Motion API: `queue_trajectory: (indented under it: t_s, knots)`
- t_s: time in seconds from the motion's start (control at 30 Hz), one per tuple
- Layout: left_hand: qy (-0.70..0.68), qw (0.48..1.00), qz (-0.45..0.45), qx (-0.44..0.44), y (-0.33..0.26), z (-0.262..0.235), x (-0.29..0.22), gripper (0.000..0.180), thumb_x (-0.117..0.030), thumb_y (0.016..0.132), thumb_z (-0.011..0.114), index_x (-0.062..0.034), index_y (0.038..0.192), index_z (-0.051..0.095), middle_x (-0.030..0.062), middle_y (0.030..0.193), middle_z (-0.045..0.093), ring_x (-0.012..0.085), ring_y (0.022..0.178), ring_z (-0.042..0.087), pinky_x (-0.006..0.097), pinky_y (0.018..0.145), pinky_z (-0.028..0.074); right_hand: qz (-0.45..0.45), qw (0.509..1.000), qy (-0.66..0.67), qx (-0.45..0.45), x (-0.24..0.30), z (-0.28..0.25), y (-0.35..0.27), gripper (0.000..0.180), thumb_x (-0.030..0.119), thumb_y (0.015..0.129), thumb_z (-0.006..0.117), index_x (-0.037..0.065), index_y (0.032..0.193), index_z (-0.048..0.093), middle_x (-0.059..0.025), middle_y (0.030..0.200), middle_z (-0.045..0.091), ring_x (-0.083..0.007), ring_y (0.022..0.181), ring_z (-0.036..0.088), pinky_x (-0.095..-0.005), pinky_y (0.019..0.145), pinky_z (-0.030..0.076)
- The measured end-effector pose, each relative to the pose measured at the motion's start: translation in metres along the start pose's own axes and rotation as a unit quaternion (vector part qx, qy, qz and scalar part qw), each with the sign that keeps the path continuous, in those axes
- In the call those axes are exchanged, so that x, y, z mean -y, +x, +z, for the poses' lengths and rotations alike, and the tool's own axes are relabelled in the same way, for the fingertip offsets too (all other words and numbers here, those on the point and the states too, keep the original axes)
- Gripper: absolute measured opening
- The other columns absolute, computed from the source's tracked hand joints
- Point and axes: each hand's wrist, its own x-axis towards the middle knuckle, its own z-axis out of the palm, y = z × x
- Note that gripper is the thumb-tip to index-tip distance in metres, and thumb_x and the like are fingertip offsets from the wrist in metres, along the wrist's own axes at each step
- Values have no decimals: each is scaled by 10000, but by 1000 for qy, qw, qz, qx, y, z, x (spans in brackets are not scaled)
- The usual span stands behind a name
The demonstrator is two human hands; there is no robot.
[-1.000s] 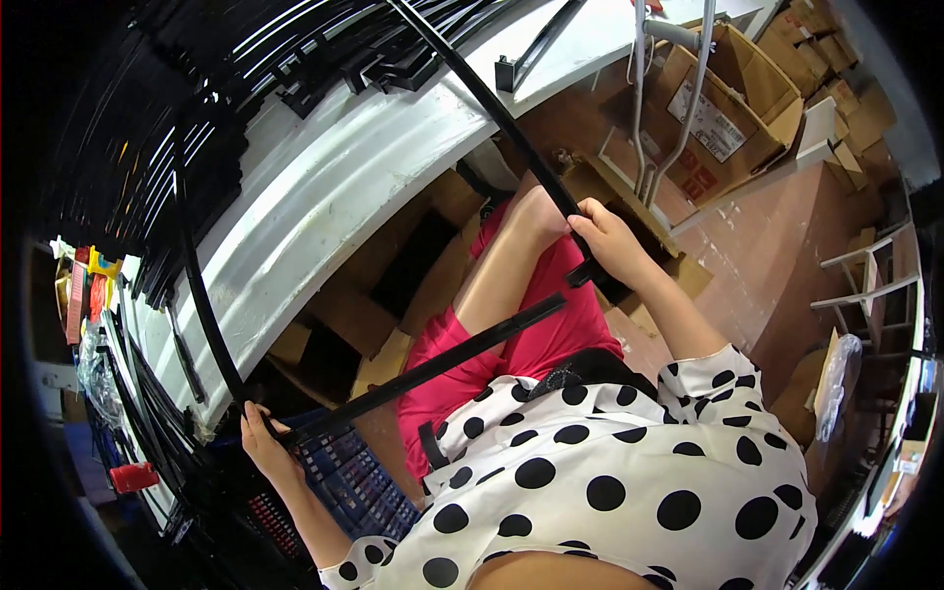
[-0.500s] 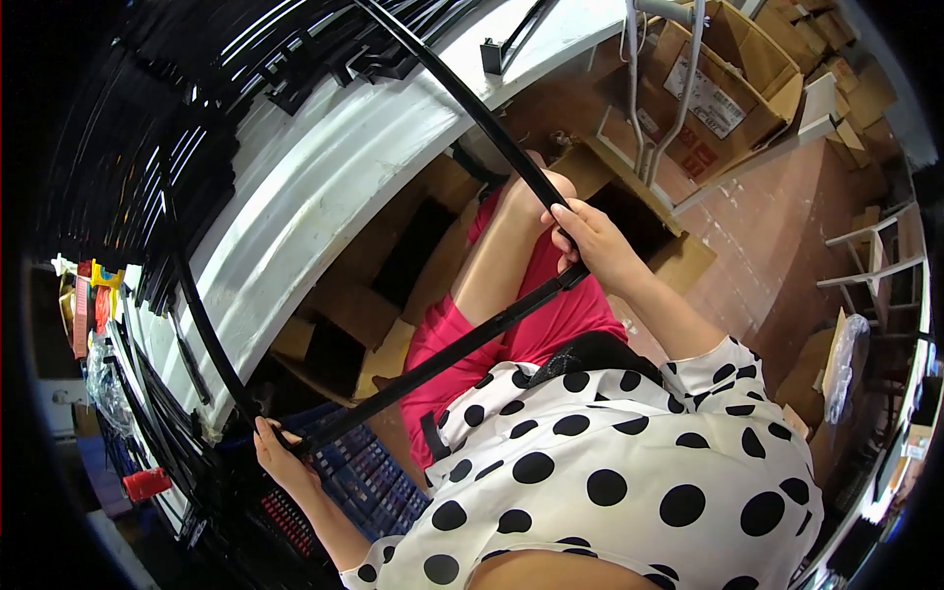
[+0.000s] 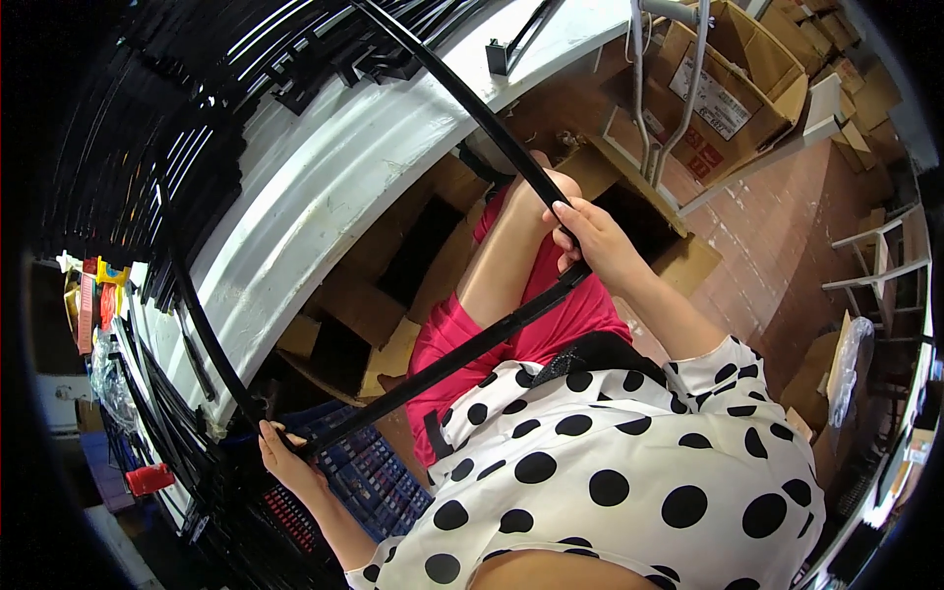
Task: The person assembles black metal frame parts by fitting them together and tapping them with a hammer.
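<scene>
Head view: right hand (image 3: 595, 241) clenched around corner of black frame (image 3: 462, 354), above knee in red shorts (image 3: 536, 324). Left hand (image 3: 285, 457) grips frame's other corner low at left, fingers curled round bar, just above blue crate (image 3: 379, 482). One bar spans between hands across lap; other bars run up to white table (image 3: 324, 187) edge. More black strips (image 3: 197, 128) piled on tabletop. Cardboard boxes (image 3: 733, 88) on floor beyond, polka-dot blouse (image 3: 610, 472) below.

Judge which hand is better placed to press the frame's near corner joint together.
Probably the right hand: it already grips the black frame at that corner. The left hand holds the far corner.
</scene>
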Motion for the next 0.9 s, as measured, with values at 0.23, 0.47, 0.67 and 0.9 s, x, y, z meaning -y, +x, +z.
queue_trajectory:
  t_s: [0.23, 0.47, 0.67, 0.9]
  knots:
    - [-8, 995, 36, -91, -16, -4, -15, 311, -352, 959, 497, -75, 835, 565, -31, 565, 427, 50, 489, 368, 199, 446, 273, -48, 998, 28, 12, 10, 6, -17, 267, 305, 983, 426, 62, 967, 535, 40, 641, 399, -52, 542, 374, -234, 542, 441]
    - [-14, 981, 145, -130, -30, -24, -32, 326, -361, 964, 483, -56, 870, 552, -15, 582, 433, 67, 513, 390, 202, 476, 319, -146, 988, 44, 31, 27, 14, -32, 259, 284, 988, 416, 50, 977, 527, 26, 641, 399, -57, 540, 367, -244, 547, 447]
    - [-41, 990, 96, -91, -47, -24, -53, 328, -374, 956, 494, -66, 857, 543, -26, 564, 436, 62, 503, 388, 200, 474, 316, -156, 985, 67, 30, 36, 10, -38, 260, 283, 989, 413, 44, 963, 512, 27, 626, 381, -53, 525, 353, -238, 534, 439]
    - [-21, 995, 92, -38, -56, -14, -18, 150, -187, 929, 574, -37, 928, 563, -39, 536, 432, 27, 452, 382, 163, 440, 275, -131, 989, 57, -30, 6, -10, -49, 249, 273, 986, 427, 43, 959, 517, 38, 606, 370, -40, 511, 352, -218, 521, 437]
